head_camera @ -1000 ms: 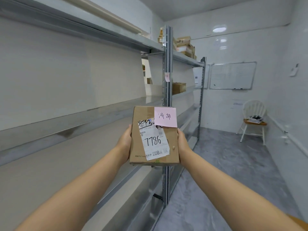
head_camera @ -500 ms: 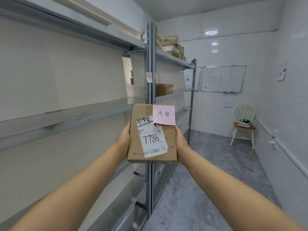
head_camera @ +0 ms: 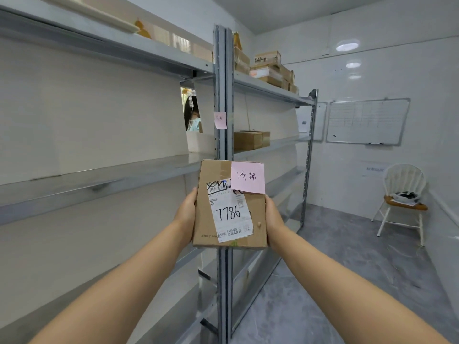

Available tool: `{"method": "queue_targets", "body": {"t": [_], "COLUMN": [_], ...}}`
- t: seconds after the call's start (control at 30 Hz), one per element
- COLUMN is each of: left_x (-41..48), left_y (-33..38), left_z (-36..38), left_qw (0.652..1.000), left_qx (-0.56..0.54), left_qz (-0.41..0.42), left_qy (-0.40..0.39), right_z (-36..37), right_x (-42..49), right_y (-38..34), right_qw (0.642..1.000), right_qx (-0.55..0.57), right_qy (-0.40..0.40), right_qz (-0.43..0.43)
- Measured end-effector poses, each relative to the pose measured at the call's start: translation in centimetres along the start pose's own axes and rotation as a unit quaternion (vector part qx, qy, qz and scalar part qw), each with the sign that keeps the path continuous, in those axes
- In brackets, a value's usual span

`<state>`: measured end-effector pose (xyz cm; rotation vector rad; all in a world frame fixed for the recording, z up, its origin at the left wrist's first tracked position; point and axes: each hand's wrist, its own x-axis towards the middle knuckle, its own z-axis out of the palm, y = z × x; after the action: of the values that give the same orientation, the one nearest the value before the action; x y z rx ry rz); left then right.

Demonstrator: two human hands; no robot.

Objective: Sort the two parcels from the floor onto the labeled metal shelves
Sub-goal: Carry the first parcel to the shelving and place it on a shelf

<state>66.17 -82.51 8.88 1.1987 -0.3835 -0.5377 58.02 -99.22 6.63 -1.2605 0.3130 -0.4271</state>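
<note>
Since a second ago, upright post [head_camera: 223, 95] and its pink note [head_camera: 220, 120] have drawn nearer. Left hand [head_camera: 185, 211] and right hand [head_camera: 272, 214] grip the parcel [head_camera: 229, 204] at chest height; matching notes suggest the adjoining shelf [head_camera: 270, 145].

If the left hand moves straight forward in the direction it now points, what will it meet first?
Probably the grey metal shelf upright, which stands just behind the brown cardboard parcel that the left hand holds with the right hand. Depth is unclear, so the hand might pass left of it, over the bare middle shelf.
</note>
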Motion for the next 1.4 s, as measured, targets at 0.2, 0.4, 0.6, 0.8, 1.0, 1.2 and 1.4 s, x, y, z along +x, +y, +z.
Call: {"method": "queue_targets", "body": {"t": [0.2, 0.4, 0.6, 0.8, 1.0, 1.2, 1.4], "left_x": [6.4, 12.6, 17.1, 20.3, 23.7, 27.3, 28.9], "left_y": [0.1, 1.8, 3.6, 6.8, 9.9, 11.9, 13.0], "left_z": [1.1, 1.5, 1.0, 0.0, -0.4, -0.1, -0.6], "left_qw": [1.0, 0.999, 0.997, 0.989, 0.971, 0.956, 0.929], "left_qx": [-0.012, -0.008, 0.001, 0.004, 0.014, 0.037, 0.028], "left_qz": [0.015, 0.041, 0.055, 0.104, 0.189, 0.231, 0.274], "left_qy": [-0.003, 0.014, 0.059, 0.101, 0.144, 0.178, 0.248], "right_z": [-1.5, -1.5, -0.4, 2.8, 5.9, 8.2, 11.0], "right_x": [6.9, 14.5, 20.7, 26.3, 32.8, 38.8, 42.9], "right_y": [-1.1, -2.9, -3.9, -6.1, -9.3, -10.7, -12.2], "right_qw": [1.0, 0.998, 0.994, 0.985, 0.968, 0.949, 0.919], "right_qx": [-0.013, -0.029, -0.026, -0.03, -0.04, -0.026, -0.002], "right_qy": [-0.028, -0.062, -0.1, -0.162, -0.236, -0.307, -0.391], "right_qz": [-0.006, -0.014, -0.018, -0.044, -0.07, -0.072, -0.052]}}
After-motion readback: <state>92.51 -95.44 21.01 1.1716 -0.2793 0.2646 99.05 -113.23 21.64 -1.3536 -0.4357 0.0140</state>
